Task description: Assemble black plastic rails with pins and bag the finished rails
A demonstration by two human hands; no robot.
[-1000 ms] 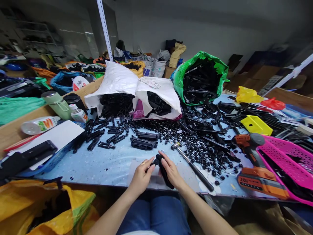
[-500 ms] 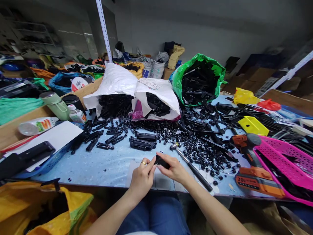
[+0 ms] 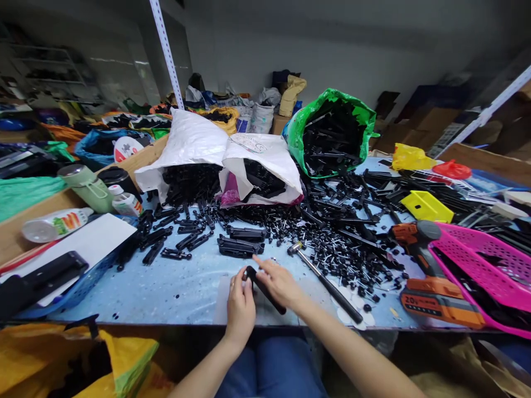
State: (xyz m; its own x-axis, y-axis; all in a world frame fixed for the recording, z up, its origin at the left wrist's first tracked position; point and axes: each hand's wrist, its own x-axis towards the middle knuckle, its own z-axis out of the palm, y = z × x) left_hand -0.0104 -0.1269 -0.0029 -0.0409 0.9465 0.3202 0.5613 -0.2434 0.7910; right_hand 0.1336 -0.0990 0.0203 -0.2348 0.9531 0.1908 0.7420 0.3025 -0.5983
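Observation:
Between my hands is a long black plastic part (image 3: 269, 294), tilted with its near end toward the table's front edge. My left hand (image 3: 240, 304) pinches its far end between thumb and fingers. My right hand (image 3: 280, 282) grips it from the right side, its index finger stretched out past the far end. Just beyond my hands lie similar black plastic assemblies (image 3: 240, 247), side by side. To the right rests a hammer (image 3: 326, 282) with a dark handle, beside a heap of small black knobs with metal screws (image 3: 352, 260).
White sacks (image 3: 261, 145) and a green bag (image 3: 295, 146) spill black parts at the back. An orange cordless drill (image 3: 440, 304) lies by a pink basket (image 3: 460, 237) on the right. At left are a green flask (image 3: 87, 188), bottles and a white board (image 3: 95, 237).
The black part has turned so that its length shows, pointing toward me. My left hand has become more upright, and my right index finger has stretched out. The view has shifted slightly.

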